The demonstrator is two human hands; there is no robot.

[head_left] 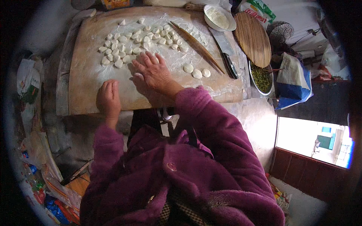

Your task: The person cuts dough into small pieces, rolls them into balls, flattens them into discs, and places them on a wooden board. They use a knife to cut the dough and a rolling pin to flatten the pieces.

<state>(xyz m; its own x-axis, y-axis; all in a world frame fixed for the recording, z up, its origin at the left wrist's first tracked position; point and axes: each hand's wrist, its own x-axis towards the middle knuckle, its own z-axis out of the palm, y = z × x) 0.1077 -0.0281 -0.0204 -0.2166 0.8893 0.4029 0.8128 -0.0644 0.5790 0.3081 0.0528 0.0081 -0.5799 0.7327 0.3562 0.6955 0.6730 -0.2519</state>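
Note:
My right hand [152, 71] is open, palm down with fingers spread, low over the floured wooden board [88, 64]. A small pale piece, perhaps dough, shows beside its thumb; whatever is under the palm is hidden. Close to the board's front edge, my left hand [108, 96] is closed, its fingers together and curled. Its inner side does not show, so I cannot tell if it holds anything. Just beyond my right fingertips lie several small dough pieces [122, 38] in a loose cluster. Flattened dough rounds [197, 73] sit apart, to the right.
A tapered wooden rolling pin [198, 47] lies aslant, with a cleaver [222, 43] to its right. A bowl of flour [218, 18] stands at the back. A round slatted lid [252, 39] and a bowl of chopped green filling [261, 78] flank the board's right side.

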